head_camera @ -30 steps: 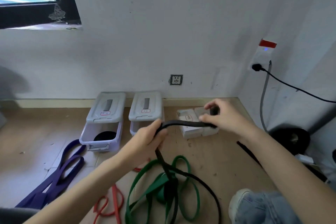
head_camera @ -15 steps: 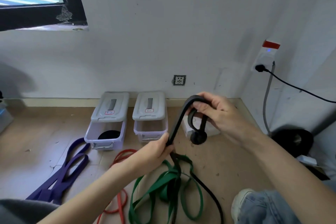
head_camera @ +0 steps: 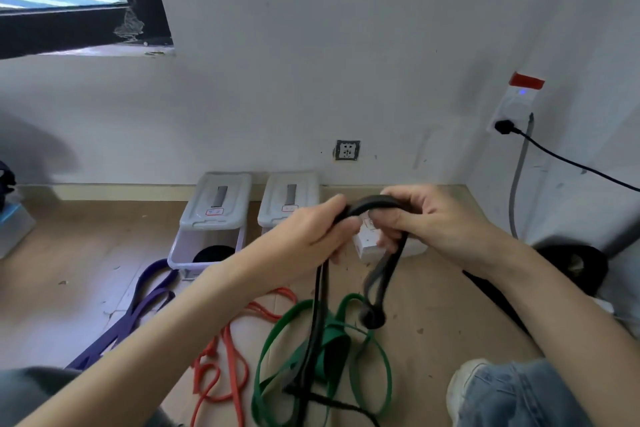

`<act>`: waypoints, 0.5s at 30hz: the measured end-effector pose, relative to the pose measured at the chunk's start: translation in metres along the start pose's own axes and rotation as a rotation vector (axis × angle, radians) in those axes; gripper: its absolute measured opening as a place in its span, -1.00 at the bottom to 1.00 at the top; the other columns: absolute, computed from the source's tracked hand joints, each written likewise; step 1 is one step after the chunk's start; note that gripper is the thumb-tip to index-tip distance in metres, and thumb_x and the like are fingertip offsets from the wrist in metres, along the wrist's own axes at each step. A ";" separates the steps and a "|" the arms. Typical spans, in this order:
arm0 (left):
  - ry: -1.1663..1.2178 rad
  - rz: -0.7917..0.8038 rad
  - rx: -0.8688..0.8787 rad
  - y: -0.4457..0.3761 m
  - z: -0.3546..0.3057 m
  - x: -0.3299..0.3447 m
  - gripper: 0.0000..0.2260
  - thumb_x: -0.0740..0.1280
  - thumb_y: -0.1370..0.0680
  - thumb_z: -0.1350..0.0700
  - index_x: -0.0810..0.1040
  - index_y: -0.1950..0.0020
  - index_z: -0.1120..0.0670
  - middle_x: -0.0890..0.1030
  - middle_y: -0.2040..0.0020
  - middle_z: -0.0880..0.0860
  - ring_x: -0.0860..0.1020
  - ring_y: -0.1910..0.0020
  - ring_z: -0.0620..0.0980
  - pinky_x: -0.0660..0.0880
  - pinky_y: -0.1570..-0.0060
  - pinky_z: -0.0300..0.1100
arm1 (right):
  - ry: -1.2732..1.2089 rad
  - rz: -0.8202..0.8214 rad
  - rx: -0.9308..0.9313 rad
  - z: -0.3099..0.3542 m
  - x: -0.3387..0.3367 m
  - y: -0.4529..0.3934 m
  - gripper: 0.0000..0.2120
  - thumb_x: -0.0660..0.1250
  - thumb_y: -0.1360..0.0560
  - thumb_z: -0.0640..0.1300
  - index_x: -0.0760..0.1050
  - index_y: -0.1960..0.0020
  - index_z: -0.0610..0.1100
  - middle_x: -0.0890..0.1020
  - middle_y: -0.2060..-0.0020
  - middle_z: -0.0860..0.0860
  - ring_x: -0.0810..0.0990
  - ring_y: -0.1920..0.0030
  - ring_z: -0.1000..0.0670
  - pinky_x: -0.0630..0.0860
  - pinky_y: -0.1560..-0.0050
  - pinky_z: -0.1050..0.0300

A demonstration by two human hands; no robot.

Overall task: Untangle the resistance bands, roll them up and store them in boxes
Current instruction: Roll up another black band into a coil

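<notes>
Both my hands hold a black resistance band [head_camera: 375, 202] up over the floor. My left hand [head_camera: 311, 229] grips one side, from which a doubled length hangs down. My right hand [head_camera: 426, 218] grips the other side, where a short loop dangles to a knot-like end [head_camera: 372, 317]. The black band runs down through a tangled green band [head_camera: 273, 340] on the floor. A red band [head_camera: 221, 357] lies left of it and a purple band [head_camera: 138, 305] further left. A clear box [head_camera: 207, 243] with its lid raised holds a black roll [head_camera: 213, 253].
A second lidded box [head_camera: 289, 198] stands beside the first against the wall. A white box [head_camera: 372, 246] sits behind my hands. A black cable [head_camera: 571, 163] runs from a wall socket at right. My shoe [head_camera: 464, 388] and jeans are at bottom right.
My left hand has risen up the black band to meet my right hand. The dangling loop under my right hand has dropped lower. The view has tilted down slightly.
</notes>
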State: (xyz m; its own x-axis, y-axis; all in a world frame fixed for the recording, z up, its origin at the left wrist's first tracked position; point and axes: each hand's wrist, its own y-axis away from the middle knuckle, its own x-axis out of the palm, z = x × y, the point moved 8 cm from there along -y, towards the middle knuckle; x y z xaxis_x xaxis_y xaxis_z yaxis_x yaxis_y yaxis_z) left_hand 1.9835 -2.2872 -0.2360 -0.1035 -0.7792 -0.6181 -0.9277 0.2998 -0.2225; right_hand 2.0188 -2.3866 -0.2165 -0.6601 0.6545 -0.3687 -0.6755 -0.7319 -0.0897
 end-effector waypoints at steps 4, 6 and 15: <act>-0.111 0.103 -0.114 0.017 0.046 0.036 -0.91 0.11 -0.63 0.14 0.33 -0.06 0.15 0.49 0.24 -0.09 0.48 0.30 -0.20 0.46 0.22 -0.30 | -0.293 -0.091 -0.058 0.002 -0.009 -0.001 -0.89 0.32 -0.43 -0.11 0.51 0.19 -0.15 0.37 0.44 0.01 0.37 0.46 0.09 0.49 0.22 0.20; -0.140 0.164 -0.153 0.027 0.067 0.053 -0.88 0.10 -0.63 0.14 0.32 -0.13 0.14 0.52 0.16 -0.08 0.52 0.20 -0.12 0.48 0.13 -0.24 | -0.407 -0.154 -0.051 -0.001 -0.015 -0.001 -0.93 0.31 -0.43 -0.14 0.51 0.21 -0.13 0.37 0.48 0.09 0.34 0.49 0.11 0.52 0.22 0.22; -0.135 -0.138 0.075 0.009 -0.004 -0.020 -0.86 0.08 -0.62 0.03 0.30 0.15 -0.05 0.52 0.36 -0.03 0.50 0.40 -0.08 0.44 0.42 -0.22 | -0.038 0.147 0.073 -0.016 0.006 0.010 -0.92 0.47 -0.35 -0.03 0.61 0.17 0.04 0.65 0.30 0.05 0.63 0.24 0.07 0.51 0.16 0.30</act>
State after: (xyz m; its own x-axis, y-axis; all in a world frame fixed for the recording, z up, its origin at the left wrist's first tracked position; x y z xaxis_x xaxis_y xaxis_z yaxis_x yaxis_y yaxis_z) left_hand 1.9761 -2.2711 -0.2220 0.0764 -0.7364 -0.6723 -0.9001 0.2392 -0.3643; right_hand 2.0132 -2.3927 -0.2344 -0.7646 0.5491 -0.3375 -0.5920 -0.8054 0.0309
